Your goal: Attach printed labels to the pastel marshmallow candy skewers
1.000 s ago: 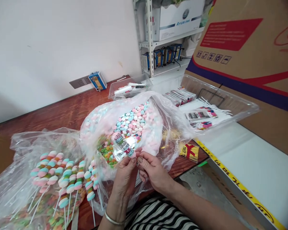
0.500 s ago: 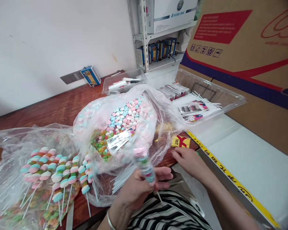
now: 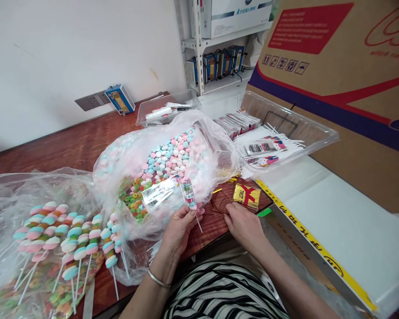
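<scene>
My left hand (image 3: 179, 226) is closed around the stick of a wrapped candy lollipop (image 3: 189, 193) and holds it upright at the table's front edge. My right hand (image 3: 241, 223) rests knuckles-up on the wood, its fingertips pinched at thin gold twist ties (image 3: 219, 201) beside a gold packet with a red cross (image 3: 246, 195). Just beyond the lollipop lies an open plastic bag of pink, blue and white candies (image 3: 173, 155) with a printed wrapper (image 3: 158, 192) on top.
A plastic sheet at the left holds several finished pastel lollipops (image 3: 63, 235). A clear tray (image 3: 306, 133) with wrappers and white sticks sits at right, and a smaller clear box (image 3: 166, 110) behind. A big cardboard box (image 3: 346, 66) and a shelf (image 3: 216, 62) stand beyond.
My left hand brought the wrapped lollipop from my lap up toward the candy bag. My right hand left the lollipop, went right, and now pinches at the gold ties.
</scene>
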Motion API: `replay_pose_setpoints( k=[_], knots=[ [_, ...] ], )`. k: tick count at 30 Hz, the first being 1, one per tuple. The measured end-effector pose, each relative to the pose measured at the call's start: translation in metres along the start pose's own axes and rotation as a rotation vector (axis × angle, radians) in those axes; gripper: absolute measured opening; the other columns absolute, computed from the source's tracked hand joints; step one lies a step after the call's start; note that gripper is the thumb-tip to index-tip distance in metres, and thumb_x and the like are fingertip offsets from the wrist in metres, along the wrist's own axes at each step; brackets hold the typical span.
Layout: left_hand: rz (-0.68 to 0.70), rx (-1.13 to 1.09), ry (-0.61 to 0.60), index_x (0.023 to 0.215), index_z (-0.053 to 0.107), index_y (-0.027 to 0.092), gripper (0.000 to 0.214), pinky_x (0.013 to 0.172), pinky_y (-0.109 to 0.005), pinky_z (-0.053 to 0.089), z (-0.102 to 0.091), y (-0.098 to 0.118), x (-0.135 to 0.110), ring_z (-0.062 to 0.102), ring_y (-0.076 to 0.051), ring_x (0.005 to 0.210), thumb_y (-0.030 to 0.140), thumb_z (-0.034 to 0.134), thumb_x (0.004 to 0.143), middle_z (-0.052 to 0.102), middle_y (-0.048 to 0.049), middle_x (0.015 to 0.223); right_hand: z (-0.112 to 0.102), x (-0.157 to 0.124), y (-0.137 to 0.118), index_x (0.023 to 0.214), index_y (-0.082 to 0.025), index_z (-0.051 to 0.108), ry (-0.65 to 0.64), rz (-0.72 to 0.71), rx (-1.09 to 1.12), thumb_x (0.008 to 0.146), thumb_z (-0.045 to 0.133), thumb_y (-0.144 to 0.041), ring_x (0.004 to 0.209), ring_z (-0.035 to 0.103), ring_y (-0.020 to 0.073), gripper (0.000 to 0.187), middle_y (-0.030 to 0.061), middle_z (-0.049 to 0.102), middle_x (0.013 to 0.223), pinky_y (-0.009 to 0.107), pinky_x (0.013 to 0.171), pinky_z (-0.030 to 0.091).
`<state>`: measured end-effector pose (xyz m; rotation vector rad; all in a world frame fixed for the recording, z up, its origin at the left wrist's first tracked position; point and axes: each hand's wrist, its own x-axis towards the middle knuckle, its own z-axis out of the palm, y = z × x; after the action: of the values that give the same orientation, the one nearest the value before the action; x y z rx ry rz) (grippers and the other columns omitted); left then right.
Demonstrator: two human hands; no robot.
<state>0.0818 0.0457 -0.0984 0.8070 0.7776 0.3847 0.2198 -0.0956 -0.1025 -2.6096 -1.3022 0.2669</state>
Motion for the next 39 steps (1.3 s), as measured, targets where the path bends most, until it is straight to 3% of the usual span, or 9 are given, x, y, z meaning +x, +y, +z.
replay_pose_setpoints(
  k=[4, 7, 11, 14, 17, 21, 28, 34, 39],
  knots=[
    [-0.021, 0.060, 0.005, 0.078, 0.070, 0.014, 0.028, 0.076, -0.030, 0.054, 0.000, 0.002, -0.003, 0.067, -0.016, 0.073, 0.035, 0.083, 0.065, 0.071, -0.0040, 0.078, 0.006, 0.005, 0.000, 0.086, -0.016, 0.059, 0.005, 0.027, -0.034, 0.093, 0.045, -0.013, 0.080, 0.066, 0.0224, 0.016, 0.0112, 0.067, 0.089, 0.029, 0.065, 0.040],
    [0.047, 0.186, -0.010, 0.078, 0.068, 0.015, 0.026, 0.066, -0.026, 0.050, -0.001, 0.008, -0.009, 0.061, -0.012, 0.062, 0.037, 0.078, 0.071, 0.067, -0.0008, 0.073, -0.007, -0.001, 0.007, 0.084, -0.017, 0.056, 0.010, 0.007, -0.014, 0.093, 0.045, -0.014, 0.076, 0.065, 0.0206, 0.015, 0.0096, 0.066, 0.088, 0.028, 0.063, 0.041],
    [0.345, 0.623, 0.038, 0.077, 0.066, 0.017, 0.020, 0.060, -0.024, 0.041, 0.003, 0.023, -0.018, 0.051, -0.011, 0.059, 0.033, 0.060, 0.087, 0.057, 0.0022, 0.063, -0.048, -0.024, 0.005, 0.076, -0.022, 0.049, 0.109, -0.148, 0.399, 0.089, 0.047, -0.016, 0.064, 0.057, 0.0133, 0.015, 0.0002, 0.060, 0.075, 0.022, 0.059, 0.042],
    [0.607, 0.952, 0.083, 0.083, 0.067, 0.018, 0.019, 0.068, -0.026, 0.041, 0.012, 0.030, -0.022, 0.054, -0.014, 0.073, 0.022, 0.051, 0.092, 0.058, -0.0010, 0.075, -0.068, -0.035, -0.015, 0.077, -0.023, 0.050, 0.169, -0.286, 0.715, 0.089, 0.049, -0.018, 0.056, 0.050, 0.0107, 0.013, -0.0041, 0.053, 0.066, 0.020, 0.052, 0.037],
    [0.768, 1.167, 0.097, 0.085, 0.066, 0.018, 0.022, 0.070, -0.027, 0.042, 0.021, 0.029, -0.024, 0.055, -0.016, 0.078, 0.013, 0.045, 0.091, 0.057, -0.0040, 0.084, -0.062, -0.026, -0.045, 0.077, -0.022, 0.052, 0.067, -0.272, 0.931, 0.087, 0.050, -0.019, 0.052, 0.045, 0.0097, 0.010, -0.0059, 0.049, 0.061, 0.019, 0.049, 0.036],
    [0.882, 1.326, 0.177, 0.081, 0.064, 0.017, 0.022, 0.062, -0.027, 0.040, 0.021, 0.024, -0.027, 0.052, -0.016, 0.068, 0.014, 0.045, 0.092, 0.054, -0.0032, 0.077, -0.034, -0.003, -0.073, 0.072, -0.021, 0.051, -0.011, -0.077, 1.142, 0.084, 0.051, -0.025, 0.050, 0.039, 0.0098, 0.012, -0.0068, 0.042, 0.057, 0.021, 0.048, 0.035],
    [0.962, 1.178, 0.280, 0.115, 0.060, 0.019, 0.026, 0.072, -0.028, 0.045, 0.010, 0.021, -0.028, 0.061, -0.019, 0.078, 0.016, 0.048, 0.092, 0.066, -0.0062, 0.088, -0.025, 0.003, -0.078, 0.072, -0.019, 0.053, -0.059, 0.055, 1.236, 0.081, 0.055, -0.035, 0.049, 0.036, 0.0095, 0.018, -0.0062, 0.044, 0.057, 0.022, 0.046, 0.031],
    [0.895, 1.025, 0.256, 0.100, 0.072, 0.023, 0.022, 0.071, -0.029, 0.043, 0.014, 0.028, -0.033, 0.058, -0.020, 0.076, 0.020, 0.053, 0.089, 0.064, -0.0061, 0.080, -0.025, 0.005, -0.080, 0.070, -0.020, 0.053, -0.032, 0.072, 1.228, 0.080, 0.056, -0.036, 0.050, 0.039, 0.0106, 0.019, -0.0052, 0.046, 0.057, 0.022, 0.048, 0.033],
    [0.446, 0.478, 0.155, 0.086, 0.073, 0.019, 0.014, 0.055, -0.024, 0.038, 0.015, 0.032, -0.028, 0.049, -0.013, 0.058, 0.031, 0.068, 0.081, 0.060, -0.0005, 0.066, -0.011, 0.014, -0.078, 0.080, -0.020, 0.056, 0.059, 0.030, 1.132, 0.083, 0.055, -0.036, 0.055, 0.049, 0.0136, 0.016, -0.0024, 0.055, 0.063, 0.024, 0.052, 0.041]
  ],
)
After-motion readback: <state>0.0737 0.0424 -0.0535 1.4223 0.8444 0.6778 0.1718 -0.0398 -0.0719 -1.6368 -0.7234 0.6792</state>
